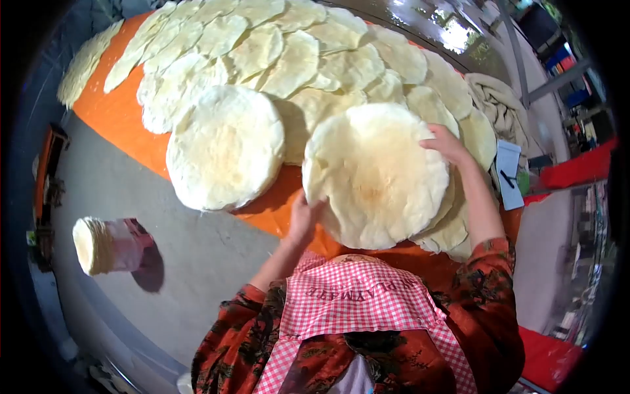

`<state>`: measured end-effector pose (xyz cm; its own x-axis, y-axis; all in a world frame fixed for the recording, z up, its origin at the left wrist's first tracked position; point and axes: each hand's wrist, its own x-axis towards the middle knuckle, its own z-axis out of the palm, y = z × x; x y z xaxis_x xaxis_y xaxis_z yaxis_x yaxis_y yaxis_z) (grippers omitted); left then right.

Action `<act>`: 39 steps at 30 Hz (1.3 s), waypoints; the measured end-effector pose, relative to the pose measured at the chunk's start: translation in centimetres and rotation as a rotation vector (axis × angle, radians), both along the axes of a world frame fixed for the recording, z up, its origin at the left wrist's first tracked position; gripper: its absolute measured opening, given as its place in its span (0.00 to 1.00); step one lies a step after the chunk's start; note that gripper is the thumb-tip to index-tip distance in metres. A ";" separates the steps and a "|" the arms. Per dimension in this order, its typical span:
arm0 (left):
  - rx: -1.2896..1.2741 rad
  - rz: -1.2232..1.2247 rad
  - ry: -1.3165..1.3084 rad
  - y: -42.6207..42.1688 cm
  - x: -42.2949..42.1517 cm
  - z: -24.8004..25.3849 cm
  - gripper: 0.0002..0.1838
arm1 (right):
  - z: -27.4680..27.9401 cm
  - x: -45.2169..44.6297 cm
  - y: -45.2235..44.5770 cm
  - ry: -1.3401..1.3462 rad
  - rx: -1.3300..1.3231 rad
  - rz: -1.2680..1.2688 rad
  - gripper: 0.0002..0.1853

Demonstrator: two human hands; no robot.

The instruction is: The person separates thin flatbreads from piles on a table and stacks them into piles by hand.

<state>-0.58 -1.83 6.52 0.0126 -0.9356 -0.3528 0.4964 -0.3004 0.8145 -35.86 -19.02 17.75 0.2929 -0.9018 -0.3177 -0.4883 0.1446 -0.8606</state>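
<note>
The bench has an orange cover (121, 121), and many thin, pale sheets of dough (289, 59) lie over it, overlapping one another. A round, thick disc (377, 177) is above the near side of the bench, between the person's two hands: the left hand (306, 215) holds its lower left edge, and the right hand (446, 143) grips its upper right edge. Whether the disc rests on something, I cannot tell. Just beside it, on the left, lies another round stack (226, 148). Near the right end are a notepad (508, 161) with a pen (507, 178) and a crumpled beige cloth (499, 108). The floor (203, 256) is grey; on the left stands a pale roll-like pile (92, 246).
</note>
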 end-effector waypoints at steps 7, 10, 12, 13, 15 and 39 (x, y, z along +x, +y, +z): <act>-0.071 0.188 -0.332 -5.2 22.5 16.3 0.20 | 9.8 18.3 -2.0 -0.441 -0.117 -0.019 0.20; -0.170 0.173 -0.278 -7.1 32.5 16.9 0.21 | 8.3 27.6 -4.1 -0.558 -0.052 0.014 0.19; -0.141 0.152 -0.244 -8.0 37.4 15.7 0.21 | 3.9 32.4 -6.9 -0.608 0.020 0.049 0.19; -0.169 0.156 -0.272 -8.5 39.2 14.1 0.21 | 1.6 34.6 -7.8 -0.572 0.055 0.014 0.19; -0.010 0.135 -0.429 -9.5 42.6 8.7 0.22 | -2.5 38.0 -8.0 -0.427 0.119 -0.042 0.19; -0.814 -0.234 -1.896 -10.6 39.5 0.2 0.15 | -7.5 49.9 7.1 0.430 -0.984 0.668 0.38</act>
<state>38.96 -12.46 6.74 -0.3337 -0.8739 0.3535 -0.9137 0.3921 0.1069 14.07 -11.90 10.26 0.8214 -0.5266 0.2191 -0.4850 -0.8470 -0.2174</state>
